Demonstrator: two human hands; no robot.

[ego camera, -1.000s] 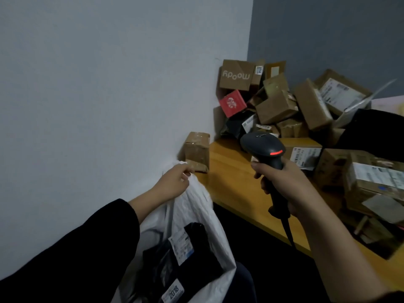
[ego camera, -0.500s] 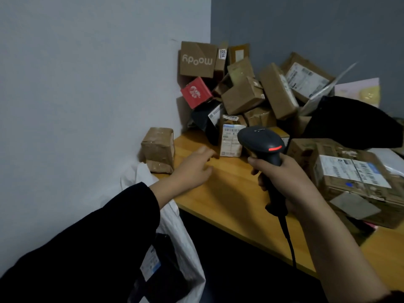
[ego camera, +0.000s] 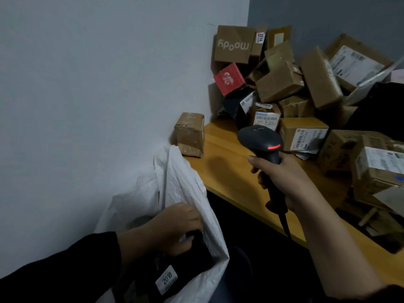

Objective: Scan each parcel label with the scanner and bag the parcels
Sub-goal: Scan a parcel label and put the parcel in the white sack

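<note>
The left hand [ego camera: 175,228] is sitting inside the white bag [ego camera: 188,193], fingers curling over a black parcel [ego camera: 196,256]. The right hand [ego camera: 284,182] is gripping the scanner [ego camera: 260,141] above the wooden counter [ego camera: 225,171], its red light glowing, while cardboard parcels [ego camera: 279,84] are lying piled in the corner

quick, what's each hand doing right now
Left hand: inside the white bag, fingers curled on the black parcel.
Right hand: closed round the scanner handle.
</note>
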